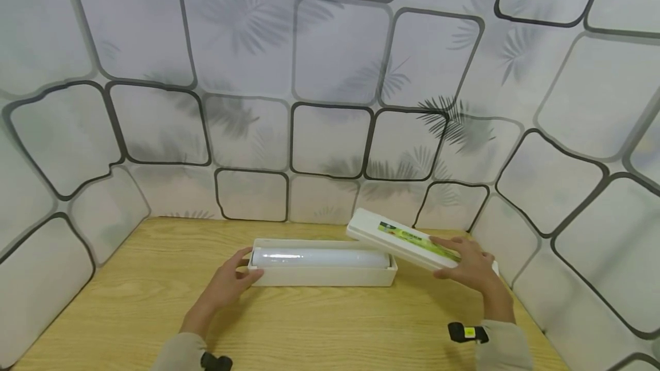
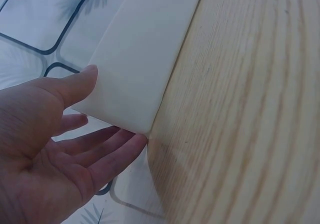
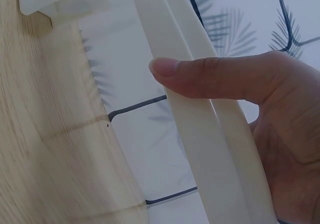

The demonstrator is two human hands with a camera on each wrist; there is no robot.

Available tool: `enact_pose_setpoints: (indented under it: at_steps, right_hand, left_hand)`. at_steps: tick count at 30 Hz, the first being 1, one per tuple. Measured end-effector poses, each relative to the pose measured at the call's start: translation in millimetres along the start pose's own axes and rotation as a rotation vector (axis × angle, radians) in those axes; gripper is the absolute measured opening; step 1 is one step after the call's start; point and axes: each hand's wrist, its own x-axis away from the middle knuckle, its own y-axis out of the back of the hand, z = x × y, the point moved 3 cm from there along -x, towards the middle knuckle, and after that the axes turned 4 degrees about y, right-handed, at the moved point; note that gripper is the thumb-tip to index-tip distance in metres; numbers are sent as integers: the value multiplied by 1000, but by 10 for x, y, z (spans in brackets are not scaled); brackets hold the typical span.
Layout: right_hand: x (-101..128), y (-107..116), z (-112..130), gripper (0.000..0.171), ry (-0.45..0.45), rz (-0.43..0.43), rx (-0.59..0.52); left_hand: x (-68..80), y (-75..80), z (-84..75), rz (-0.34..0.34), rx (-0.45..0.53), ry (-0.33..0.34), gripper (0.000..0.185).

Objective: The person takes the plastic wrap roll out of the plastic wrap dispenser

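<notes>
A long white box without its cover lies on the wooden table, and a shiny, clear-wrapped roll fills it. My left hand holds the box's left end, thumb on the front side and fingers around the end; the left wrist view shows the thumb against the box wall. To the right, my right hand grips the white lid, which bears a green and yellow label. The lid is raised and tilted, its left end above the box's right end. In the right wrist view the thumb presses the lid's edge.
The wooden table extends in front of the box and to both sides. Behind it and at both sides stands a pale wall covering with dark rounded outlines and leaf prints. Each wrist wears a black strap.
</notes>
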Motion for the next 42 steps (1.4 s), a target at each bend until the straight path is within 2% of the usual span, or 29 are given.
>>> enact_pose_setpoints:
  at_steps: [12, 29, 42]
  right_hand:
    - [67, 20, -174, 90, -25, 7, -16]
    - [111, 73, -268, 89, -57, -7, 17]
    - [142, 65, -349, 88, -103, 20, 31]
  left_hand:
    - [-3, -3, 2, 5, 7, -7, 68]
    - [13, -7, -17, -2, 10, -2, 67]
    - [9, 1, -36, 3, -2, 14, 68]
